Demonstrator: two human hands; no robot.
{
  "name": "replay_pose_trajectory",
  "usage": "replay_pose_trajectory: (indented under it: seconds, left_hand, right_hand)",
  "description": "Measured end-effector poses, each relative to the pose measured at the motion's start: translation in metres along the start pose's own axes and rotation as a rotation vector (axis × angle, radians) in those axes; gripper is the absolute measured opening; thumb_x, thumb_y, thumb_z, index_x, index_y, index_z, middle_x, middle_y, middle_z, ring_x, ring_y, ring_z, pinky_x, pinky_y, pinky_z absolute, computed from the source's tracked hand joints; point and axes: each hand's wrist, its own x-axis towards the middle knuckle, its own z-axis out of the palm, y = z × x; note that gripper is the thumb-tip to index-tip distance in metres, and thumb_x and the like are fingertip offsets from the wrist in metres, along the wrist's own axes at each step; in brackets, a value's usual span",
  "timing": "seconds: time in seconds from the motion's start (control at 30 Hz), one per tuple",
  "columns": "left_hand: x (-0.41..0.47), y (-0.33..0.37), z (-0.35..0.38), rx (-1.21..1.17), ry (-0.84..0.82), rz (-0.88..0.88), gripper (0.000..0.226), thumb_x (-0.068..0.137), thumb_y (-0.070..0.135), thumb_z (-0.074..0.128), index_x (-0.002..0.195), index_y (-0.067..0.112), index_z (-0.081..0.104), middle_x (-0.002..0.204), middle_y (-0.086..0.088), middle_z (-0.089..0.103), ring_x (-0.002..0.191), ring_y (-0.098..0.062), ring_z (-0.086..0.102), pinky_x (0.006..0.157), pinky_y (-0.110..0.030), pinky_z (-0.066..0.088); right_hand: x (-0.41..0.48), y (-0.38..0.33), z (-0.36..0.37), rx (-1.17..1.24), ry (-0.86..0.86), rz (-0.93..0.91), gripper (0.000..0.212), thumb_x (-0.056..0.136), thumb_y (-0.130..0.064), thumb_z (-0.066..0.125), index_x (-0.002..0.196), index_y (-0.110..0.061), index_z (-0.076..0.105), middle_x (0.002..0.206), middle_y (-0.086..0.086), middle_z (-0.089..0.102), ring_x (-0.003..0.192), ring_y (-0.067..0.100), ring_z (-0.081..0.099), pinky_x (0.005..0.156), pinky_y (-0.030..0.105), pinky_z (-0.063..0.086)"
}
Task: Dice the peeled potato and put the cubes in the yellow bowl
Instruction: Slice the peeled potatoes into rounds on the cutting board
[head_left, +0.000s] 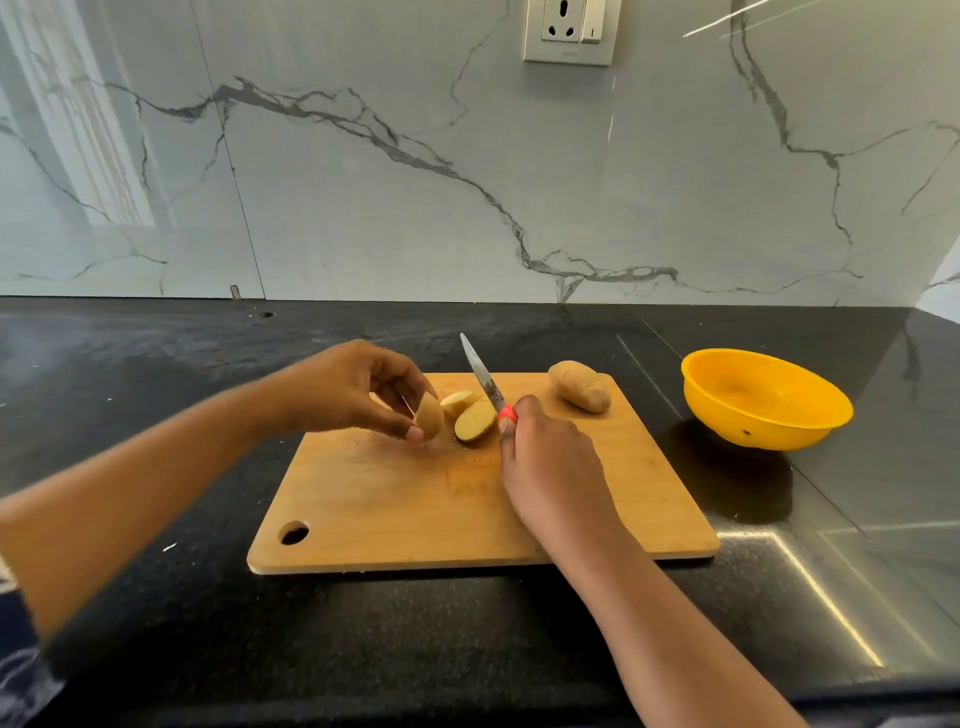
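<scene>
On the wooden cutting board (395, 499) lie two cut potato pieces: a small slice (457, 400) and a larger half (475, 420) with its pale cut face up. My left hand (353, 389) pinches a third potato piece (429, 415) between thumb and fingertips, just left of those two. My right hand (545, 462) grips a knife by its red handle (508, 413); the blade (480, 371) points up and away over the board, right beside the larger half. A whole potato (579, 387) rests at the board's far right corner. The yellow bowl (763, 397) stands empty on the counter to the right.
The board lies on a black stone counter (156, 364) that runs back to a marble-patterned wall. A wall socket (569, 31) sits high up. The board has a hanging hole (294, 532) at its near left corner.
</scene>
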Motion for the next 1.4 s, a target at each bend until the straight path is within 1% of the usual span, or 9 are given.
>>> replay_pose_trajectory:
  seconds: [0.13,0.23,0.37,0.47,0.63,0.8,1.0,1.23,1.4]
  left_hand:
    - [-0.008,-0.009,0.024,-0.188,0.203,-0.107,0.045,0.061,0.042,0.075,0.103,0.029,0.064,0.086,0.008,0.074,0.083,-0.005,0.067,0.074,-0.015,0.045]
    - [-0.007,-0.011,0.023,-0.041,0.262,-0.149,0.033,0.07,0.042,0.071,0.1,0.033,0.062,0.085,0.009,0.071,0.083,0.0,0.061,0.065,-0.009,0.035]
    - [-0.009,-0.019,0.025,0.108,0.378,-0.099,0.032,0.078,0.043,0.066,0.108,0.031,0.063,0.091,0.019,0.061,0.085,0.003,0.054,0.067,-0.009,0.036]
    - [-0.009,-0.023,0.028,0.111,0.441,-0.008,0.039,0.079,0.045,0.062,0.117,0.041,0.055,0.095,0.029,0.057,0.089,0.009,0.056,0.069,-0.008,0.036]
    - [-0.008,-0.028,0.03,0.042,0.476,0.127,0.029,0.07,0.05,0.061,0.098,0.044,0.067,0.095,0.04,0.062,0.099,0.017,0.054,0.071,-0.006,0.046]
    - [-0.009,-0.035,0.022,0.028,0.385,0.085,0.045,0.056,0.055,0.07,0.1,0.047,0.064,0.096,0.047,0.057,0.1,0.022,0.05,0.077,-0.005,0.042]
    - [-0.006,-0.04,0.024,-0.095,0.417,-0.002,0.045,0.057,0.046,0.076,0.101,0.041,0.069,0.092,0.023,0.071,0.093,0.011,0.06,0.083,-0.014,0.042]
    - [-0.011,-0.035,0.033,-0.148,0.449,-0.015,0.045,0.055,0.034,0.083,0.098,0.033,0.069,0.091,0.02,0.071,0.089,0.006,0.065,0.073,-0.004,0.046]
    - [-0.015,-0.032,0.039,-0.087,0.549,0.002,0.043,0.051,0.042,0.08,0.092,0.039,0.069,0.083,0.043,0.061,0.084,0.018,0.06,0.069,0.004,0.04]
  right_hand:
    - [-0.001,-0.004,0.003,-0.003,-0.015,-0.028,0.028,0.103,-0.034,0.033,0.124,-0.019,0.044,0.088,-0.005,0.052,0.073,0.009,0.05,0.051,0.017,0.032]
    - [-0.002,-0.004,0.005,0.006,-0.02,-0.047,0.029,0.103,-0.034,0.033,0.125,-0.019,0.043,0.089,-0.005,0.052,0.074,0.009,0.051,0.052,0.018,0.034]
    - [-0.003,-0.002,0.006,0.029,-0.009,-0.079,0.028,0.103,-0.034,0.033,0.124,-0.02,0.044,0.089,-0.006,0.054,0.074,0.008,0.052,0.053,0.018,0.037]
    - [-0.004,-0.002,0.007,0.029,-0.009,-0.095,0.03,0.103,-0.035,0.032,0.126,-0.02,0.043,0.096,-0.003,0.058,0.079,0.01,0.055,0.057,0.02,0.039]
    - [-0.006,-0.002,0.006,0.031,0.007,-0.117,0.031,0.103,-0.035,0.029,0.127,-0.02,0.042,0.095,-0.004,0.056,0.077,0.01,0.052,0.05,0.017,0.029]
    - [-0.007,-0.001,0.006,0.035,0.004,-0.124,0.029,0.103,-0.035,0.03,0.125,-0.021,0.042,0.092,-0.006,0.051,0.076,0.01,0.049,0.05,0.017,0.028]
    - [-0.009,-0.003,0.008,0.03,0.003,-0.136,0.027,0.103,-0.034,0.032,0.124,-0.021,0.042,0.097,-0.005,0.056,0.081,0.01,0.053,0.065,0.023,0.038]
    - [-0.01,-0.006,0.006,0.056,-0.028,-0.131,0.028,0.102,-0.036,0.035,0.122,-0.022,0.048,0.102,-0.004,0.06,0.086,0.011,0.054,0.067,0.023,0.039]
    - [-0.012,-0.011,0.002,0.085,-0.067,-0.15,0.03,0.102,-0.036,0.035,0.122,-0.02,0.051,0.109,-0.002,0.06,0.086,0.01,0.045,0.07,0.024,0.035]
